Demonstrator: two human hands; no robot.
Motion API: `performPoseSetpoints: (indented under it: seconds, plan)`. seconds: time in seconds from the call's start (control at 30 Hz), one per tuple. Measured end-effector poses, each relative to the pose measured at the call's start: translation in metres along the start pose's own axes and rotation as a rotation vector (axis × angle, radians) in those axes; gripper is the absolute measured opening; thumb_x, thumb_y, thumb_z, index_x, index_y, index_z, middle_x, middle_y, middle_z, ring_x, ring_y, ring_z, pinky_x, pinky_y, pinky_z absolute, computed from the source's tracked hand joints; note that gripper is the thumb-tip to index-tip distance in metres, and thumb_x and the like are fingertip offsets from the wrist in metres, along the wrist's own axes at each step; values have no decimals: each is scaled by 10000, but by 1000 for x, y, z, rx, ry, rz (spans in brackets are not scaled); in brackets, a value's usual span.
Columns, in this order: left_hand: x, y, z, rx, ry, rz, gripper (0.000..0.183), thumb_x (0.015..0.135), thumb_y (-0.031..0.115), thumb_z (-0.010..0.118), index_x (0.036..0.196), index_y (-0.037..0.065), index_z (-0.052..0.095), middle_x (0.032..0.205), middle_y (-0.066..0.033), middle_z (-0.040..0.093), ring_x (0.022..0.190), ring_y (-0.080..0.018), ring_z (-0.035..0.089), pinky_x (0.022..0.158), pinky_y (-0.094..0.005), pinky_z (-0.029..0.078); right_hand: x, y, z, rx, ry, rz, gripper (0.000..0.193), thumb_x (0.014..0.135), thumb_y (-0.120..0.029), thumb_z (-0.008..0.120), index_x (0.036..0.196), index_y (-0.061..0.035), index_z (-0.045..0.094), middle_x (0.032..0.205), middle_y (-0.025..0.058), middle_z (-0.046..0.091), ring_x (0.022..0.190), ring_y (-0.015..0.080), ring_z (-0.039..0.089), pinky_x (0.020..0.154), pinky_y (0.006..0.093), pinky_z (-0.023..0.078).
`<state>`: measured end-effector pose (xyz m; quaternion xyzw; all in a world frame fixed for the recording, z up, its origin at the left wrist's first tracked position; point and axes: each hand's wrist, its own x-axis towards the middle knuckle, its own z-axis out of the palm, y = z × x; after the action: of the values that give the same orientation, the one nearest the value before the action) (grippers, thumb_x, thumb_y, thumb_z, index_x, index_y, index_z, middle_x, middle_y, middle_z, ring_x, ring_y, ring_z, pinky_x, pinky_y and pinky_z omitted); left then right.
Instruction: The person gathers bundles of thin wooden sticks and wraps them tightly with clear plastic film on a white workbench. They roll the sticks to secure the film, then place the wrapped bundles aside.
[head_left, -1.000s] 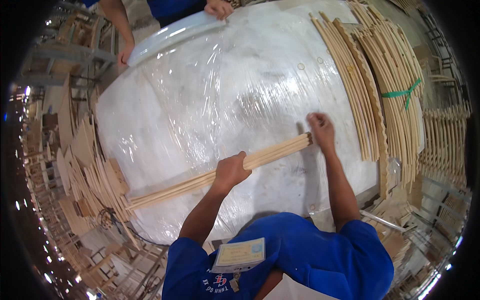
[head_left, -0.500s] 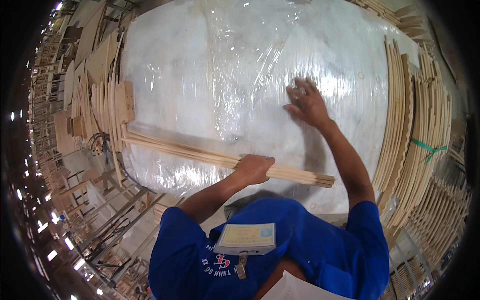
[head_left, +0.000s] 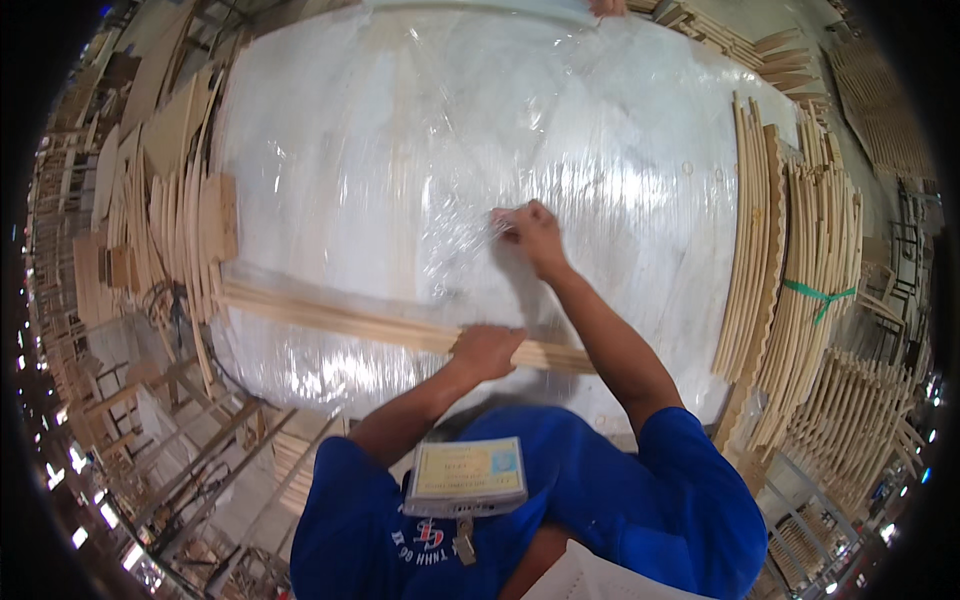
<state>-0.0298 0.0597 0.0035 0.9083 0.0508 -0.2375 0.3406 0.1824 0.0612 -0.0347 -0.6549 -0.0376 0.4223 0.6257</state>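
Observation:
A bundle of long, thin wooden strips [head_left: 340, 317] lies slantwise across the near part of a table [head_left: 330, 150] covered in clear plastic film. My left hand [head_left: 487, 352] is wrapped round the bundle toward its right end. Over the middle of the table, beyond the strips, is my right hand [head_left: 535, 238], its fingers curled together. Its fingertips are slightly blurred, and I cannot make out what is between them, if anything. My right forearm covers the right end of the strips.
Long wooden strips [head_left: 750, 240] are stacked along the table's right edge, beside a bundle with a green tie [head_left: 820, 294]. More wooden pieces [head_left: 185, 225] stand at the left edge. Another person's hand [head_left: 607, 7] touches the far edge.
My right hand has moved left and a little nearer, and its spread fingers have curled in. My left hand keeps its hold on the strips. Another person's hand has appeared at the far edge.

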Motion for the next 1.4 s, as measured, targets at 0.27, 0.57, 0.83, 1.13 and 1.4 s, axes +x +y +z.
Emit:
performPoseSetpoints:
  seconds: [0.27,0.57,0.83,1.13,1.4]
  plan:
    - [-38,9,29,125,-60,24,429,800,264,831,1160,81,684,1047,-150,761,988,-374,748,837,-527,601,-18,-15,-15,326,162,133,310,1044,-306,732,896,-79,583,701,14,560,541,147,526,503,337,481]
    - [-45,6,22,195,-90,-18,521,772,336,800,1248,135,739,1028,-160,794,957,-361,770,865,-515,614,-63,20,42,110,100,18,294,1024,-354,770,971,-85,664,662,-17,543,547,118,475,490,316,378]
    - [-38,16,27,244,-30,123,423,800,296,780,1175,101,785,1013,-155,804,971,-343,777,861,-492,619,-165,76,-57,-754,248,-229,555,1048,-496,627,867,24,697,697,148,641,660,228,617,666,447,498]
    - [-103,16,62,172,-129,210,477,838,291,818,1229,65,663,1016,-180,766,984,-391,751,852,-514,593,-259,80,-111,-840,214,42,570,1044,-537,606,909,-3,754,754,211,716,717,347,703,707,479,512]
    - [-115,46,39,256,30,207,840,807,297,880,1540,100,520,1024,-168,762,929,-378,765,798,-502,610,-222,75,-138,-1190,-163,56,534,1005,-528,624,829,-57,807,764,155,772,781,337,769,791,458,595]
